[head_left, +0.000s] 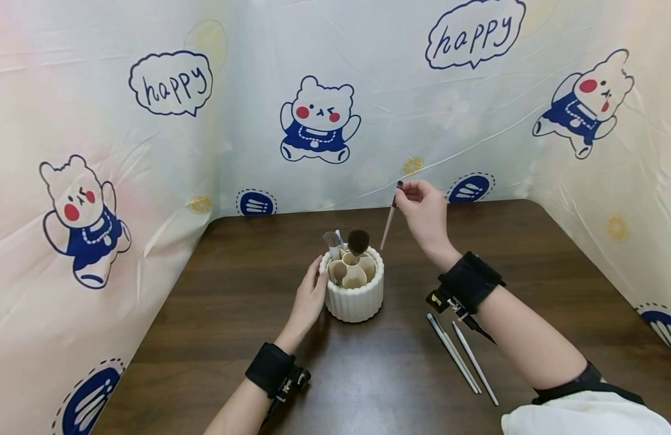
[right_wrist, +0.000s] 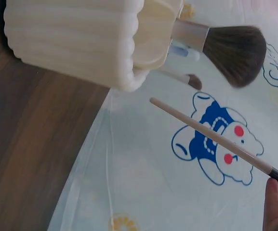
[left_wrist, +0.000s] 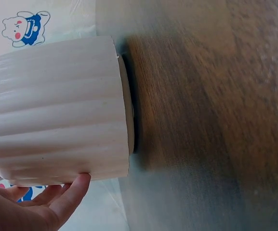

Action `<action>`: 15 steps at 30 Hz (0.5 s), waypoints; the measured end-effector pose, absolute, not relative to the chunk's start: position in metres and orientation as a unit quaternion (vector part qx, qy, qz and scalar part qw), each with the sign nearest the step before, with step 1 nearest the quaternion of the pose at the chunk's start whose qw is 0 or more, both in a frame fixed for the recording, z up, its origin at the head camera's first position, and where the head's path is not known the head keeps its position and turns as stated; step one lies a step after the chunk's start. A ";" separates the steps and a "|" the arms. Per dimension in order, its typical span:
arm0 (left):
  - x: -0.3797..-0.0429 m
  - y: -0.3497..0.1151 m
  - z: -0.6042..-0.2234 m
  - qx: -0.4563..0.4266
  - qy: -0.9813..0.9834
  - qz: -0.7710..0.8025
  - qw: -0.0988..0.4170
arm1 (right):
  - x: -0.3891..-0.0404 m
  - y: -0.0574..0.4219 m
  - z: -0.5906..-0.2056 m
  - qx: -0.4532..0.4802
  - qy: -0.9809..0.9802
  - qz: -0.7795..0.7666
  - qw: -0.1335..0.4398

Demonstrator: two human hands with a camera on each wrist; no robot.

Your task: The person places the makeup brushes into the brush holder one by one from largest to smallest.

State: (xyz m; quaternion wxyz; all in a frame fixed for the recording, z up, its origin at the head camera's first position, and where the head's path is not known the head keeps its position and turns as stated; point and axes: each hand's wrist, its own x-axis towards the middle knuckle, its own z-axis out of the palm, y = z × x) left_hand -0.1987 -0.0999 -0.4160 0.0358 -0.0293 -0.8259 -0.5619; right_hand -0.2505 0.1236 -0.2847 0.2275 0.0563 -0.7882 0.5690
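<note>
A white ribbed brush holder (head_left: 355, 302) stands on the table, its top divided into compartments. My left hand (head_left: 309, 299) holds its left side; the left wrist view shows the fingers (left_wrist: 73, 197) curved against the ribbed wall. A big fluffy makeup brush (head_left: 358, 242) and several smaller ones stick up from it. Above and right of the holder, my right hand (head_left: 425, 217) pinches a thin makeup brush (head_left: 388, 226) by its dark upper end. In the right wrist view its pale handle (right_wrist: 206, 131) slants, the free tip apart from the rim.
Several slim silver-white sticks (head_left: 455, 353) lie on the brown wooden table (head_left: 216, 326), below the right wrist. A pale curtain (head_left: 248, 121) printed with bears surrounds the table at the back and sides. Black bands with small cameras (head_left: 300, 377) sit on both wrists.
</note>
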 end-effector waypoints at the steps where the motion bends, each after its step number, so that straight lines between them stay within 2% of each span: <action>1: -0.199 -0.100 -0.416 -0.029 -0.827 -0.561 0.036 | -0.251 0.121 -0.285 0.060 -0.786 0.573 0.225; 15: -0.199 -0.099 -0.417 -0.037 -0.825 -0.562 0.038 | -0.251 0.097 -0.315 0.069 -0.822 0.541 0.162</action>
